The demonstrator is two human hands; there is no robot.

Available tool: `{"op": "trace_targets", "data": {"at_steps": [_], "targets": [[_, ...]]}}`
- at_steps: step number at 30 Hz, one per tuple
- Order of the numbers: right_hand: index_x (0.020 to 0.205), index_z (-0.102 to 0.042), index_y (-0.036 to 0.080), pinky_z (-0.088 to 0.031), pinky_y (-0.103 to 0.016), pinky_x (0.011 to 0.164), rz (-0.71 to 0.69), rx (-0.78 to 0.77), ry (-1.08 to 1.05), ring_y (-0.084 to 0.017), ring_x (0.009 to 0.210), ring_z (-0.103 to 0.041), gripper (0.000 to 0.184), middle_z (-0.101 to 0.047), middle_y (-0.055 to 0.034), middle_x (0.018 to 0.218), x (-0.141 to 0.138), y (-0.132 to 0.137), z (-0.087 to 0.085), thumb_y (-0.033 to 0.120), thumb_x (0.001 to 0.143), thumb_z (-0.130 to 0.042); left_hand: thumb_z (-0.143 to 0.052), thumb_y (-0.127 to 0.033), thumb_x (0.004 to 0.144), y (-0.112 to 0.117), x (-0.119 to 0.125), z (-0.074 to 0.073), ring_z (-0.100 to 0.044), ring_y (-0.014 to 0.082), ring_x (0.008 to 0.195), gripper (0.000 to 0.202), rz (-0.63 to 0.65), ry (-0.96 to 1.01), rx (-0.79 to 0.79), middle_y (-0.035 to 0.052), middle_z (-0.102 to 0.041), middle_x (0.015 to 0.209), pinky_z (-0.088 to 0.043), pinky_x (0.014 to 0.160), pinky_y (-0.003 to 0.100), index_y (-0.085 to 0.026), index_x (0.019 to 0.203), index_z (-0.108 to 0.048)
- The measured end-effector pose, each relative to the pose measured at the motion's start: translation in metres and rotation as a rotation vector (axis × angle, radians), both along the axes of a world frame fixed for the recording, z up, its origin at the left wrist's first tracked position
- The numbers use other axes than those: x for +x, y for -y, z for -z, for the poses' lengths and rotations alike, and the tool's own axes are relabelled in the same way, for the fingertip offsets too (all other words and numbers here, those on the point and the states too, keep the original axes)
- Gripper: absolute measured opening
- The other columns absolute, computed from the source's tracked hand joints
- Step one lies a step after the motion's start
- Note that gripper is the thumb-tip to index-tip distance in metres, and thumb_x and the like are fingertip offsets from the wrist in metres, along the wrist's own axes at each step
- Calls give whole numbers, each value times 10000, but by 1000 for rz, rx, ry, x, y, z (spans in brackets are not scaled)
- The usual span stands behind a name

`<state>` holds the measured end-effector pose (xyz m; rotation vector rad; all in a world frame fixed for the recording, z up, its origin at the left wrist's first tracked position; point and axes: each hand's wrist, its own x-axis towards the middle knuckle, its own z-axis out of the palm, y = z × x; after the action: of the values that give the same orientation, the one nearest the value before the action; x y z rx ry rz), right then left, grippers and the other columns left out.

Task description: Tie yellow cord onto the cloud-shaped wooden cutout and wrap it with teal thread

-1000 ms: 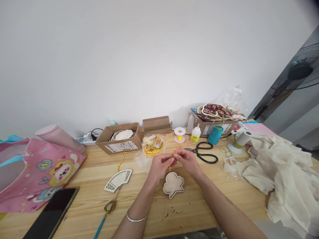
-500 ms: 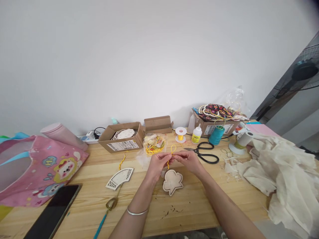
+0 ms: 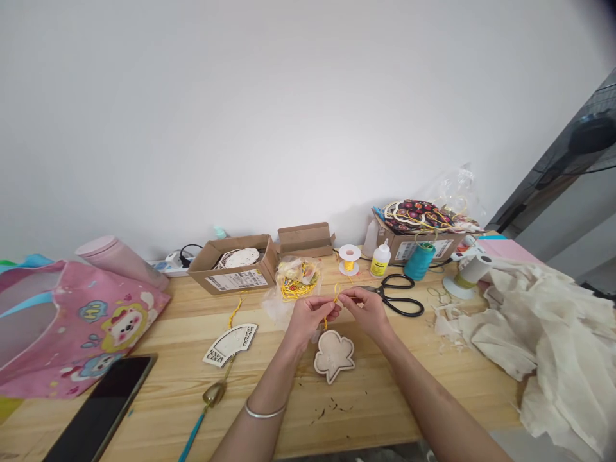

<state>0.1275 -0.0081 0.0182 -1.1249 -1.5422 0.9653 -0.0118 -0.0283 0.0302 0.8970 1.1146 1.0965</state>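
Note:
My left hand (image 3: 308, 319) and my right hand (image 3: 368, 310) meet over the middle of the wooden table (image 3: 158, 385), fingertips pinched on a thin yellow cord (image 3: 335, 296). The cord runs down to a pale wooden cut-out ornament (image 3: 334, 356) lying flat just below my hands. A silver bangle (image 3: 264, 410) sits on my left wrist. A clear bag of yellow cord (image 3: 294, 282) lies just beyond my left hand.
A fan-shaped wooden piece (image 3: 230, 343), a brush (image 3: 205, 414) and a phone (image 3: 103, 410) lie at left by a pink bag (image 3: 72, 327). Cardboard boxes (image 3: 235, 269), a yellow spool (image 3: 349, 258), glue bottle (image 3: 380, 258), scissors (image 3: 399, 296), teal thread (image 3: 418, 260) and cream cloth (image 3: 534, 327) fill the back and right.
Both hands stay pinched on the yellow cord; the loop above my fingers has shrunk and the hands have shifted only slightly. The ornament has barely moved.

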Motion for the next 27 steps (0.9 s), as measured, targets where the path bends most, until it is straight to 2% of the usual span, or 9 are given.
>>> {"op": "trace_targets", "data": {"at_steps": [6, 9, 13, 18, 20, 23, 27], "targets": [[756, -631, 153, -463, -265, 592, -38, -203, -239, -147, 626, -579, 244, -655, -43, 718, -5, 3, 0, 365, 634, -622, -665, -252, 618, 2, 1, -2, -519, 68, 543, 204, 30, 144, -16, 38, -634, 633, -394, 541, 178, -108, 763, -677], [776, -625, 160, -463, -262, 588, -121, -264, -306, -142, 610, -582, 249, -650, -29, 695, -6, 4, 0, 353, 619, -643, -663, -249, 618, 1, 1, -2, -504, 61, 539, 196, 31, 149, -25, 26, -618, 610, -383, 535, 170, -105, 751, -678], [744, -652, 176, -461, -264, 618, -248, -258, -293, -134, 596, -581, 178, -642, -8, 633, -5, 4, -3, 330, 688, -584, -667, -250, 609, 1, 2, -2, -505, 68, 548, 208, 17, 100, -6, 24, -624, 614, -393, 555, 184, -109, 760, -680], [706, -677, 185, -437, -253, 634, -291, -205, -183, -131, 622, -569, 179, -652, -7, 649, 2, 0, -5, 317, 708, -555, -685, -261, 586, -1, 2, 3, -529, 85, 546, 210, -15, 61, 11, 23, -632, 588, -410, 571, 206, -105, 726, -671], [676, -679, 174, -421, -242, 602, -281, -236, -147, -122, 590, -545, 186, -641, -5, 626, 5, -2, -7, 326, 684, -573, -697, -265, 573, -3, 1, 5, -555, 95, 561, 216, -39, 68, -19, 31, -650, 610, -424, 589, 216, -111, 721, -665], [579, -641, 152, -358, -214, 493, -181, -287, -164, -87, 481, -449, 203, -559, 24, 511, 10, -2, -10, 351, 614, -625, -708, -261, 566, -4, -1, 6, -573, 94, 565, 222, -51, 108, -60, 39, -663, 628, -436, 593, 209, -118, 728, -657], [489, -511, 152, -281, -200, 440, -29, -282, -393, -60, 438, -331, 309, -398, 56, 443, 13, 3, -19, 408, 631, -610, -711, -230, 574, -2, -1, 4, -568, 76, 541, 205, -19, 164, -113, 52, -667, 655, -434, 550, 178, -108, 728, -652]]}}
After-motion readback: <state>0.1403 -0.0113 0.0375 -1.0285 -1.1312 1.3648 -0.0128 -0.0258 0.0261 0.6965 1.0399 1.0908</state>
